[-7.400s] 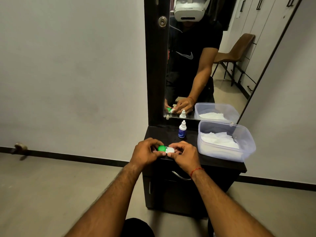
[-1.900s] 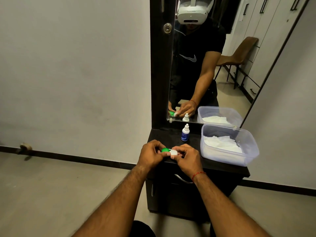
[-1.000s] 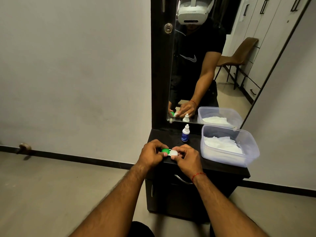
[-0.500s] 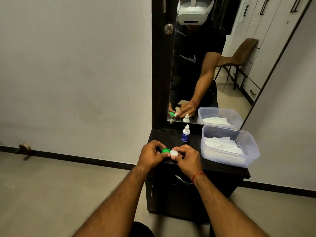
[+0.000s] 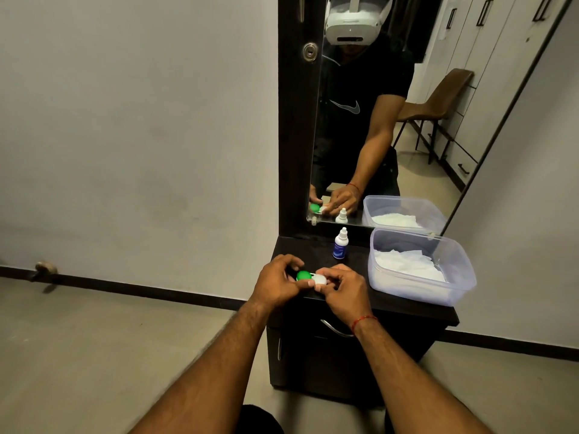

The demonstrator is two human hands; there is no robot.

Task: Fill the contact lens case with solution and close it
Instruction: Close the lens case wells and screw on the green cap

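Showing green cap [image 5: 303,275], white cap [image 5: 320,279]

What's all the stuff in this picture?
cabinet: one, black, against the wall
mirror: one, dark-framed, standing behind the cabinet
contact lens case: one, green cap and white cap, held over the cabinet's front edge
solution bottle: one, white with blue label, upright on the cabinet near the mirror
plastic tub: one, clear, right side of the cabinet top
tissue: some, white, inside the tub
chair: one, brown, seen only in the mirror
left hand: one, grips the case's green end
right hand: one, pinches the white cap
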